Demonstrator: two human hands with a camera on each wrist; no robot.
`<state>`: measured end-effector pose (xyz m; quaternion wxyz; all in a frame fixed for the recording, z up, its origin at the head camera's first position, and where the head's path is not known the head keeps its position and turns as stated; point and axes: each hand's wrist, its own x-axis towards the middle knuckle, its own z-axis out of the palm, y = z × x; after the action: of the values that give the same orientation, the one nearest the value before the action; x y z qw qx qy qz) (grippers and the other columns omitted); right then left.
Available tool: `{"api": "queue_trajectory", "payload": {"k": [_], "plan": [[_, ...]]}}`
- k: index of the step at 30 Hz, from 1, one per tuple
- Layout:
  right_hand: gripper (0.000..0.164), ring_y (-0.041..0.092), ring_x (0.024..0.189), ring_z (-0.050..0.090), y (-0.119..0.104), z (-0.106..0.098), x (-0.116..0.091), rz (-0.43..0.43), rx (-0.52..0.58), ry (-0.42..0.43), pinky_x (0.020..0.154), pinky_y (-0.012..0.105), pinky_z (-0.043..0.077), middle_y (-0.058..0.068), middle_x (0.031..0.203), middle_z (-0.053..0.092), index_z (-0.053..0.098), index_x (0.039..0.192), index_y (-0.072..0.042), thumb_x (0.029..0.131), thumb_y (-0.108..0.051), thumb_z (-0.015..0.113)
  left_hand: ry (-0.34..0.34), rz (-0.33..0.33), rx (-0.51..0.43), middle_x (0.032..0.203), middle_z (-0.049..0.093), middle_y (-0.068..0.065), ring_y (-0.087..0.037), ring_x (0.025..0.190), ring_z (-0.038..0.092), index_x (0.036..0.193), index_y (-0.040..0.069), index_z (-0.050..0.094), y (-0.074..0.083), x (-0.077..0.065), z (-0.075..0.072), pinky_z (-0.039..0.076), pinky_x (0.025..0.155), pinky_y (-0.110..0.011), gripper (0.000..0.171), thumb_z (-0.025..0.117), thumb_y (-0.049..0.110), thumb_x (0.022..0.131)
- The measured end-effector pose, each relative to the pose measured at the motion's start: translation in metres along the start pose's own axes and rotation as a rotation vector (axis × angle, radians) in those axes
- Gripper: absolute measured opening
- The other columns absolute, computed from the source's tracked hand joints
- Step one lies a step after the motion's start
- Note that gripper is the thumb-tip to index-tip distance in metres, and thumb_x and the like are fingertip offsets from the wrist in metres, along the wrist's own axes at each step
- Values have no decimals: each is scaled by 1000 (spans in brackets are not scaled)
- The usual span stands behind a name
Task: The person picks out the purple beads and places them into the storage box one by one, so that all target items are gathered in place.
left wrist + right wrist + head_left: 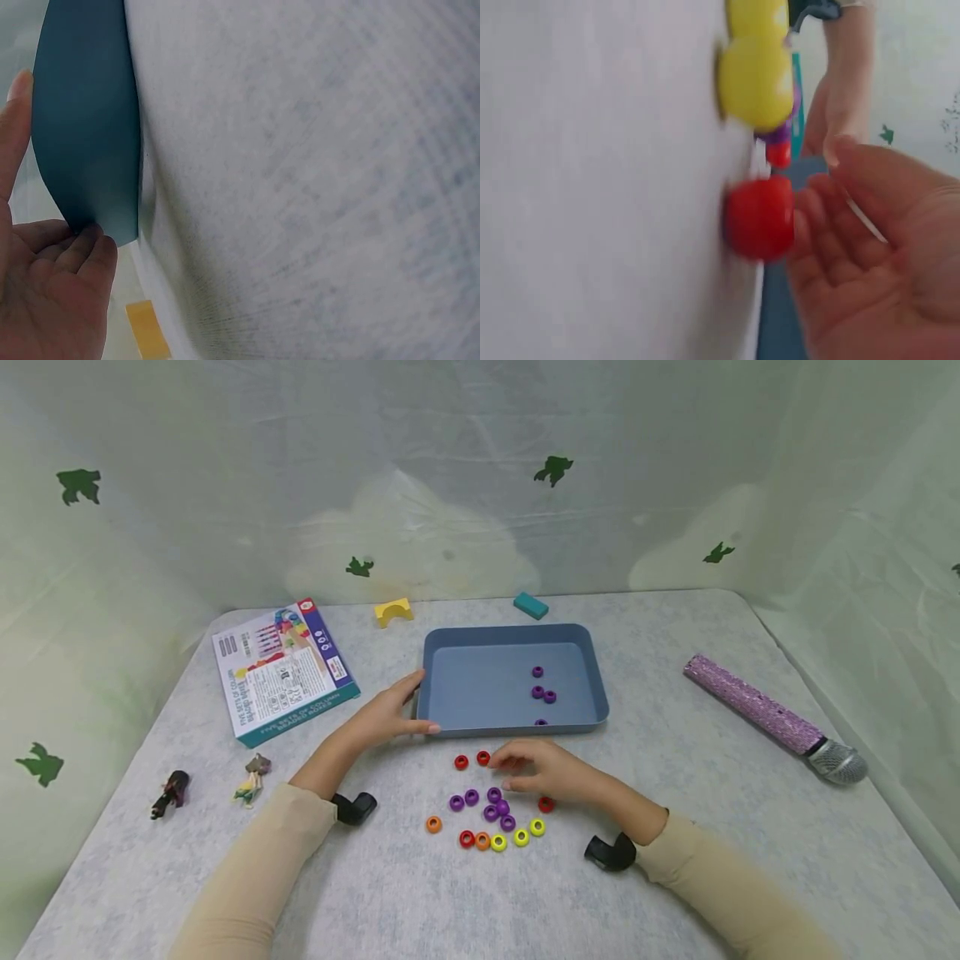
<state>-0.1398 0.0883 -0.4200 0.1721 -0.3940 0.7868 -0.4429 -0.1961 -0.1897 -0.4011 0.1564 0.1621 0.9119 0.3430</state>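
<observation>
A blue-grey tray [480,681] lies on the table with several purple beads [537,692] in its right half. My left hand [382,714] holds the tray's near left corner, thumb along the front rim and fingers against the left side. In the left wrist view those fingers [94,251] bend at the tray's end wall [88,127]. My right hand [551,768] hovers just above loose beads in front of the tray, fingers loosely bent, nothing visible in them. Its fingertips are beside a red bead [483,757]. Purple beads [491,812] cluster below, with another red bead [546,804] under the palm.
Yellow beads [521,837] and orange beads [433,824] lie nearer me. A bead-set box [285,672] and two small figures [251,781] are at left. Behind the tray sit a yellow arch block [393,610] and a teal block [531,605]. A glittery pink microphone [757,706] lies right.
</observation>
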Motion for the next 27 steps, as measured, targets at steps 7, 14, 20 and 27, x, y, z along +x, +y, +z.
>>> {"api": "queue_trajectory", "payload": {"k": [7,14,20,27], "plan": [[21,5,88,50,7,13,2,-6,-32,-64,74,19,42,-8,95,56,58,99,-14,78,-13,58,4,5,-3,137,7,-5,-22,122,12,134,10,6,-2,1,1,18,97,-37,97,64,44,65],[20,0,92,46,5,17,7,-61,-94,-98,80,17,38,-12,96,55,61,97,-17,78,-14,58,4,6,2,137,7,-5,-21,122,11,134,10,5,-2,1,1,17,97,-37,98,63,47,64],[18,2,81,48,0,12,9,-42,-82,-70,71,17,42,-11,90,54,61,95,-15,77,-16,59,1,10,3,137,6,-5,-22,122,11,134,11,5,-1,-1,0,17,97,-37,100,62,51,63],[24,7,79,51,-3,-29,17,-53,-33,156,67,23,45,-4,91,55,59,99,-6,77,-15,58,3,3,10,137,6,-5,-21,123,10,134,11,5,-1,0,0,16,97,-39,98,63,47,64]]}}
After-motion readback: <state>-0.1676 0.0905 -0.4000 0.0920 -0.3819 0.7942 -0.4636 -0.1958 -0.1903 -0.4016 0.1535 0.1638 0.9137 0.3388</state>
